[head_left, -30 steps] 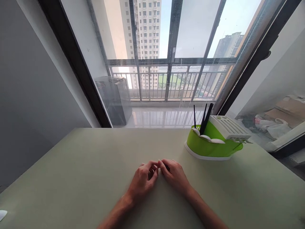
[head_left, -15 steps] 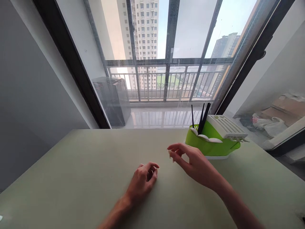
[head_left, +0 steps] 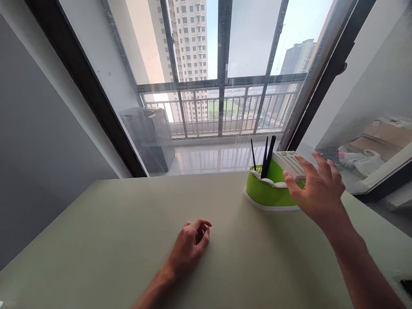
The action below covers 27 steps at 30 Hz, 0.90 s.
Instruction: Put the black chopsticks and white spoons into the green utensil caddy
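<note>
My left hand (head_left: pixel 189 243) rests on the pale green tabletop (head_left: pixel 135 227), fingers loosely curled, with a small gap between thumb and index finger and nothing visible in them. Over to the right, my right hand (head_left: pixel 318 189) is raised with its fingers spread and holds nothing. It is in front of the right part of a green and white utensil holder (head_left: pixel 268 195), covering that end; whether it touches the holder I cannot tell. Several thin black sticks (head_left: pixel 268 156), like chopsticks, stand in the holder's left part. A white slotted top (head_left: pixel 285 162) shows beside my right fingers.
Past the table's far edge, glass doors look onto a balcony with a railing (head_left: pixel 196 111) and a grey covered box-shaped object (head_left: pixel 149 137). At right lie plastic bags (head_left: pixel 370 163) and cardboard (head_left: pixel 380 139). A dark object (head_left: pixel 406 286) is at the lower right edge.
My right hand has moved right from the middle of the table to the holder, and its bent fingers have spread. My left hand has stayed in place. The view has shifted slightly.
</note>
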Motion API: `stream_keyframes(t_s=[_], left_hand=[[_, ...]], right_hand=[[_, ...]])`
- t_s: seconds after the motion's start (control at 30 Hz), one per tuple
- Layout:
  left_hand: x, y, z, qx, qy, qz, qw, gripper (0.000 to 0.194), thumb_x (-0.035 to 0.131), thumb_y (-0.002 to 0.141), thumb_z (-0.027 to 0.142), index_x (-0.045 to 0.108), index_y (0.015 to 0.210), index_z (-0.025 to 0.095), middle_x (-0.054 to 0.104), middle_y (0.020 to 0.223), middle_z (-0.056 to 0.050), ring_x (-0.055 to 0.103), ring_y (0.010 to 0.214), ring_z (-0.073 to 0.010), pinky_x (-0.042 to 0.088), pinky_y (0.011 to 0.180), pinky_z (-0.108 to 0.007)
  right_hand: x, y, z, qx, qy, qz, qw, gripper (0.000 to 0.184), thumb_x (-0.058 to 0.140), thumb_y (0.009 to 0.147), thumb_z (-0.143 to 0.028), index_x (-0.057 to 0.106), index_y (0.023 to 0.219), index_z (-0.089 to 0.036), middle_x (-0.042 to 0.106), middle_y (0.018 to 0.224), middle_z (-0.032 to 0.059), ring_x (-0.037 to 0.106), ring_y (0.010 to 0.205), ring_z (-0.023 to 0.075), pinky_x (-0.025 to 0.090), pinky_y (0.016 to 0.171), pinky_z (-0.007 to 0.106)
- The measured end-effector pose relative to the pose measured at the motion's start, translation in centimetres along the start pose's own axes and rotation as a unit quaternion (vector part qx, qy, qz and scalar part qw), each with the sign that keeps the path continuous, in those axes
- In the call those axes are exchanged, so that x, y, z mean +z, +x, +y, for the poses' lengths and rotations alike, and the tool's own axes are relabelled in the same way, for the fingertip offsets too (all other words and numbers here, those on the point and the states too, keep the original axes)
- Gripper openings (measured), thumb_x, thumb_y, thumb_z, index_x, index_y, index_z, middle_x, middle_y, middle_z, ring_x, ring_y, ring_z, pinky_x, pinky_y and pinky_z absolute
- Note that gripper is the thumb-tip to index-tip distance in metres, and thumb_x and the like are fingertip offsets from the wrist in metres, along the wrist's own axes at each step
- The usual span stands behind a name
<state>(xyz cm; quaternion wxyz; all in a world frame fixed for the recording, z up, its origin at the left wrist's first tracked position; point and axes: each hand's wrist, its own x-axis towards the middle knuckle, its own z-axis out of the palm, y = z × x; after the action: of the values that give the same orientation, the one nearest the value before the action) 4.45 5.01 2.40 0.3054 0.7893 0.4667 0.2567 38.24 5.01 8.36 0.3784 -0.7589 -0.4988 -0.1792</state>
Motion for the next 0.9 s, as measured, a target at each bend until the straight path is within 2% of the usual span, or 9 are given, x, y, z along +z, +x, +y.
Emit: stream_keyframes(t_s=[0.07, 0.17, 0.3, 0.43, 0.53, 0.67, 0.8, 0.9], left_hand=[[0.1, 0.0, -0.1, 0.0, 0.002, -0.001, 1.0, 0.024, 0.049, 0.097, 0.036, 0.069, 0.103, 0.023, 0.071, 0.078, 0.0, 0.059, 0.069, -0.0151, 0.05, 0.083, -0.032], [0.2, 0.0, -0.2, 0.0, 0.004, 0.001, 1.0, 0.024, 0.049, 0.097, 0.036, 0.069, 0.103, 0.023, 0.072, 0.079, 0.0, 0.06, 0.07, -0.0153, 0.049, 0.085, -0.032], [0.1, -0.1, 0.0, 0.0, 0.0, 0.003, 1.0, 0.024, 0.05, 0.096, 0.035, 0.07, 0.103, 0.023, 0.07, 0.078, 0.0, 0.06, 0.072, -0.0162, 0.05, 0.082, -0.03], [0.1, -0.1, 0.1, -0.002, 0.002, 0.0, 1.0, 0.027, 0.048, 0.098, 0.038, 0.07, 0.102, 0.022, 0.068, 0.075, 0.0, 0.06, 0.071, -0.0158, 0.05, 0.081, -0.03], [0.2, -0.1, 0.1, -0.002, 0.007, 0.004, 1.0, 0.027, 0.049, 0.098, 0.038, 0.07, 0.101, 0.022, 0.067, 0.073, 0.001, 0.059, 0.069, -0.0154, 0.05, 0.081, -0.031], [0.2, -0.1, 0.0, 0.003, 0.005, 0.006, 1.0, 0.025, 0.049, 0.098, 0.037, 0.069, 0.101, 0.022, 0.069, 0.075, 0.001, 0.06, 0.07, -0.0155, 0.049, 0.081, -0.031], [0.3, -0.1, 0.0, 0.005, 0.005, 0.007, 1.0, 0.025, 0.049, 0.098, 0.036, 0.069, 0.101, 0.022, 0.07, 0.075, 0.001, 0.059, 0.068, -0.0147, 0.049, 0.081, -0.03], [0.4, -0.1, 0.0, 0.005, 0.006, 0.011, 1.0, 0.024, 0.049, 0.098, 0.035, 0.069, 0.102, 0.022, 0.069, 0.075, 0.001, 0.059, 0.068, -0.0147, 0.048, 0.081, -0.03]], right_hand=[[0.8, 0.0, 0.8, 0.003, 0.004, -0.005, 1.0, 0.056, 0.05, 0.095, -0.051, 0.06, 0.141, -0.02, 0.039, 0.16, 0.0178, 0.032, 0.145, 0.0499, 0.032, 0.109, 0.075], [1.5, 0.0, 1.7, -0.007, 0.028, 0.0, 1.0, 0.057, 0.05, 0.096, -0.05, 0.061, 0.14, -0.016, 0.04, 0.156, 0.0223, 0.036, 0.145, 0.0454, 0.035, 0.112, 0.068], [0.8, 0.2, 1.6, 0.027, 0.035, -0.023, 0.999, 0.06, 0.05, 0.096, -0.054, 0.062, 0.139, -0.014, 0.047, 0.144, 0.0267, 0.043, 0.139, 0.044, 0.043, 0.107, 0.062], [-0.9, 0.2, 0.4, 0.066, 0.017, -0.079, 0.995, 0.061, 0.053, 0.093, -0.057, 0.06, 0.141, -0.021, 0.052, 0.139, 0.0218, 0.053, 0.13, 0.0412, 0.049, 0.103, 0.057], [-1.7, 0.2, -0.6, 0.087, 0.012, -0.092, 0.992, 0.061, 0.057, 0.089, -0.058, 0.061, 0.14, -0.024, 0.053, 0.135, 0.0182, 0.057, 0.124, 0.0403, 0.051, 0.1, 0.056], [-1.8, -0.1, -1.7, 0.063, 0.022, -0.107, 0.992, 0.063, 0.057, 0.088, -0.058, 0.061, 0.139, -0.022, 0.053, 0.13, 0.0183, 0.06, 0.117, 0.0394, 0.053, 0.096, 0.056], [-2.1, -0.5, -3.1, 0.057, 0.019, -0.129, 0.99, 0.063, 0.057, 0.088, -0.059, 0.059, 0.14, -0.024, 0.052, 0.132, 0.0168, 0.065, 0.105, 0.0353, 0.055, 0.089, 0.053], [-2.4, -0.8, -4.4, 0.05, 0.022, -0.148, 0.987, 0.063, 0.057, 0.089, -0.06, 0.058, 0.141, -0.026, 0.051, 0.133, 0.0158, 0.067, 0.102, 0.0345, 0.057, 0.086, 0.053]])
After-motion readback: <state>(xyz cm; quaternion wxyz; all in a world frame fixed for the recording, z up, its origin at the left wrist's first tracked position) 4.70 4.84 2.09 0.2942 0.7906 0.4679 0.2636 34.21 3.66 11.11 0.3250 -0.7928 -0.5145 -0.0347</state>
